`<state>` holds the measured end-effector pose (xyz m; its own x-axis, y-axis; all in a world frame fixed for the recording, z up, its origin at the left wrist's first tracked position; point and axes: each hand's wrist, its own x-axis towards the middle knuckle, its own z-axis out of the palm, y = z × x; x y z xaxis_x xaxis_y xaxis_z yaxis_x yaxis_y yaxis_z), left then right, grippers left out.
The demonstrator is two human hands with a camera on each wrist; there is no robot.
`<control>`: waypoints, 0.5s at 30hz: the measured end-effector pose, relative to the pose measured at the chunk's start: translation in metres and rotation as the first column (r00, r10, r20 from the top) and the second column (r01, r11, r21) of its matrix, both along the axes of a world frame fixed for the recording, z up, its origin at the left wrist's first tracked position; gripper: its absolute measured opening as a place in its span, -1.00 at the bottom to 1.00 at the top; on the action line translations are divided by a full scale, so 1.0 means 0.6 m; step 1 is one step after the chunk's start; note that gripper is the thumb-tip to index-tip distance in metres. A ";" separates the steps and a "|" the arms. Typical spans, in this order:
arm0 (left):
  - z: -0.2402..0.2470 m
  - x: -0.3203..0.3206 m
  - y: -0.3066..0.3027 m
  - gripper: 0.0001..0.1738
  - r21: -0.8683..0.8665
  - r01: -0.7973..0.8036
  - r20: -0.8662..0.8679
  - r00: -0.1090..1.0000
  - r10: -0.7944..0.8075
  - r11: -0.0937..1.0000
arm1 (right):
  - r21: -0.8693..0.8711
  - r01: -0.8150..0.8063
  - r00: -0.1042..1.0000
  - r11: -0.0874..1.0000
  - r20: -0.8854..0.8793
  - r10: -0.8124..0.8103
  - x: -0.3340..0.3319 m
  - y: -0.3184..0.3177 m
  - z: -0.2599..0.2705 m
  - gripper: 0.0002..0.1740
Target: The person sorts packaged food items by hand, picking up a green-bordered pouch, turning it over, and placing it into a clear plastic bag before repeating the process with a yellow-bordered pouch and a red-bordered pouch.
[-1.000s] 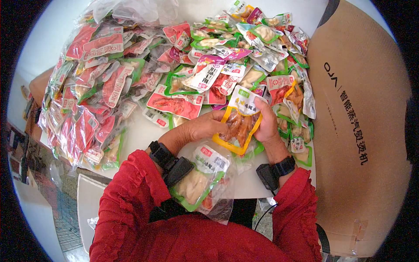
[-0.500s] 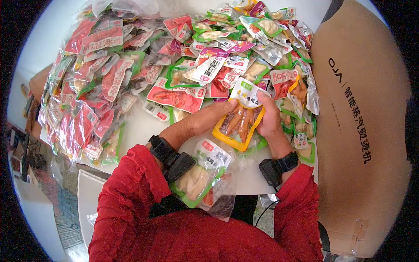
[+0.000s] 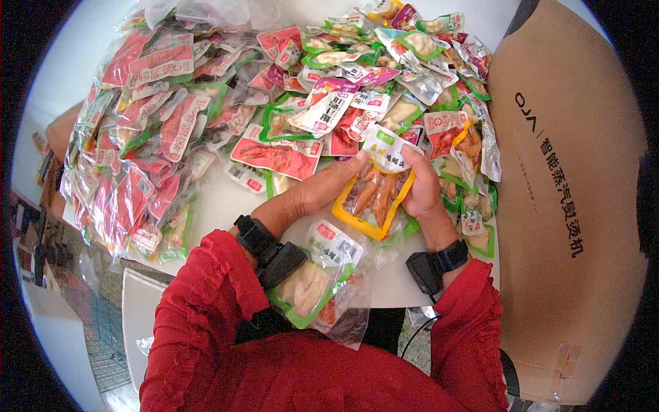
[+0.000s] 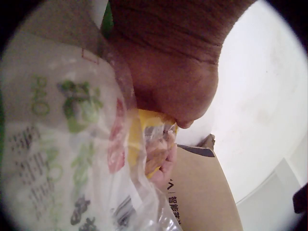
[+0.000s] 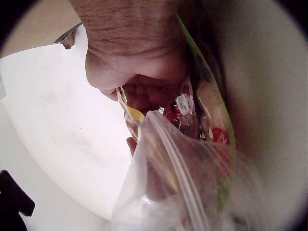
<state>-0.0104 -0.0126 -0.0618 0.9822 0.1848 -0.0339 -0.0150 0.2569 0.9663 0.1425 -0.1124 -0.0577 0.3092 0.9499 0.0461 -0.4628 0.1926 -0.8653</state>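
Both hands hold a yellow-edged vacuum pouch of brown chicken pieces, its white label at the top. My left hand grips its left side, thumb near the label's lower corner. At the right edge my right hand pinches it, thumb on the front by the label; the other fingers are mostly behind. Below the left hand lies a green-edged pouch with pale contents, along with a clear plastic bag. In the right wrist view, the clear zip-top bag hangs close under the right hand.
A large clear sack of red-labelled pouches fills the table's left side. Loose pouches are heaped at the back and right. A big cardboard box borders the white table on the right.
My left thumb has shifted up from the pouch's lower left part to beside its label. The pouch has hardly moved over the last half second.
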 end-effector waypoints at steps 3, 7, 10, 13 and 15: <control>0.003 0.000 -0.003 -0.32 -0.028 -0.003 -0.005 1.000 0.003 1.000 | -0.006 0.004 1.000 1.000 0.008 -0.004 -0.002 -0.002 0.002 -0.56; -0.007 0.004 0.001 -0.34 -0.066 0.008 0.000 1.000 -0.008 0.998 | -0.004 0.004 1.000 1.000 0.014 -0.004 -0.002 -0.001 0.001 -0.56; -0.007 0.005 0.002 -0.36 -0.055 0.003 -0.020 1.000 -0.004 0.998 | -0.006 0.010 1.000 1.000 0.025 -0.010 -0.004 -0.001 0.004 -0.56; 0.005 0.002 -0.006 -0.39 -0.074 -0.007 -0.025 1.000 0.005 0.997 | 0.009 -0.021 1.000 1.000 0.016 0.021 -0.001 -0.001 0.002 -0.56; 0.008 0.001 -0.008 -0.39 -0.112 -0.007 -0.015 1.000 0.006 0.994 | 0.012 -0.020 1.000 1.000 0.022 0.019 -0.003 -0.001 0.003 -0.56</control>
